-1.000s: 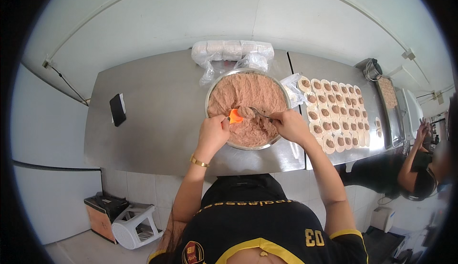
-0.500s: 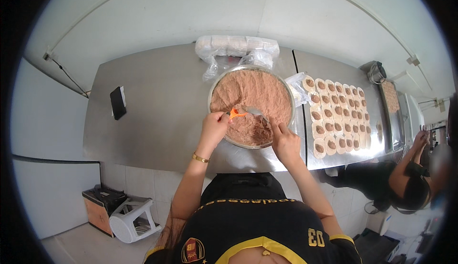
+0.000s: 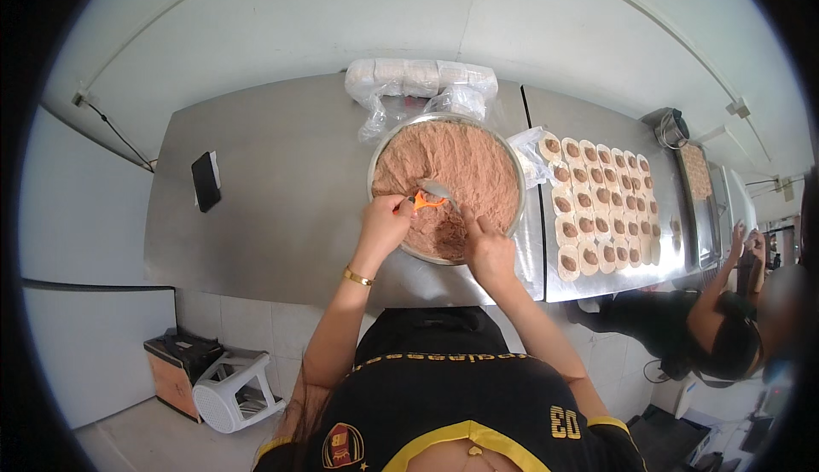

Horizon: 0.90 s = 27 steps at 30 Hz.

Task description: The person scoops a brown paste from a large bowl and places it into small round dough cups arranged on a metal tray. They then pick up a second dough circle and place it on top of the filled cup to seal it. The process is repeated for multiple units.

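A wide metal bowl (image 3: 372, 167) full of pink minced meat (image 3: 461, 150) stands on the steel table in front of me. At its near left side my left hand (image 3: 383, 225) pinches a small orange tool with a forked-looking end (image 3: 430, 202), held over the meat. My right hand (image 3: 490, 251), over the near right rim, grips a metal spoon (image 3: 437, 189). The spoon's bowl is beside the orange tool, close to its far side. Below them the meat has a darker, scooped-out hollow (image 3: 450, 237). The fingers partly hide both handles.
To the right, rows of pale round wrappers (image 3: 586, 200) each carry a dab of meat. Plastic-wrapped stacks (image 3: 418, 78) lie behind the bowl, and a clear bag (image 3: 531, 158) touches its right side. A dark phone (image 3: 206, 182) lies at left. Another person (image 3: 682, 323) works at far right.
My right hand has moved left, bringing the spoon up against the orange tool over the meat. My left hand stays nearly in place.
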Motion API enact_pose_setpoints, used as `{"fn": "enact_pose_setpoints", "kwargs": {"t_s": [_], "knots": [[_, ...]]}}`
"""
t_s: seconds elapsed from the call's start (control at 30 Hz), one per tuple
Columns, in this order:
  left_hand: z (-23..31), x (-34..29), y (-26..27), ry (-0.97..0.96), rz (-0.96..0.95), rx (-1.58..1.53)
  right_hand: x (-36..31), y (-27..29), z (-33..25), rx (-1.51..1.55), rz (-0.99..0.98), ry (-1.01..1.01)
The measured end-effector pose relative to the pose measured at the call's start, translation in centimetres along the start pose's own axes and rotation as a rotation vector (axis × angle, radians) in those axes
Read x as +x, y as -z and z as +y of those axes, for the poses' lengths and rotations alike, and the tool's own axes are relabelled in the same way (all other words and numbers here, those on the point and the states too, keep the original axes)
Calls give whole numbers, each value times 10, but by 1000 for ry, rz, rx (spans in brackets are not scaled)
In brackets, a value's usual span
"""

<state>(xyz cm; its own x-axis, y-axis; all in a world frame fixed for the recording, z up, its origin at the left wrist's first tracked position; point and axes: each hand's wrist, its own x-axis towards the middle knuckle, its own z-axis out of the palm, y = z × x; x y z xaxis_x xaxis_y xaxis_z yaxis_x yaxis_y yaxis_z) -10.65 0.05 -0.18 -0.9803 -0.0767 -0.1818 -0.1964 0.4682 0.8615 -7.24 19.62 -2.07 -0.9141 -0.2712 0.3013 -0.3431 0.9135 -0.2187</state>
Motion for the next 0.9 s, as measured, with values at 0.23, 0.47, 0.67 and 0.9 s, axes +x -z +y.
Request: {"fn": "enact_pose_setpoints", "kwargs": {"t_s": [0.23,0.47,0.67,0.9], "knots": [[-3,-1,1,-75,93,59,21,12,-4,67,-104,-150],[-21,8,-7,13,61,-46,1,6,-24,133,-143,-140],[-26,8,-4,47,-15,-151,-5,1,-27,-40,-124,-26],[-13,0,-2,-47,42,-77,-1,10,-20,-26,-134,14]]}}
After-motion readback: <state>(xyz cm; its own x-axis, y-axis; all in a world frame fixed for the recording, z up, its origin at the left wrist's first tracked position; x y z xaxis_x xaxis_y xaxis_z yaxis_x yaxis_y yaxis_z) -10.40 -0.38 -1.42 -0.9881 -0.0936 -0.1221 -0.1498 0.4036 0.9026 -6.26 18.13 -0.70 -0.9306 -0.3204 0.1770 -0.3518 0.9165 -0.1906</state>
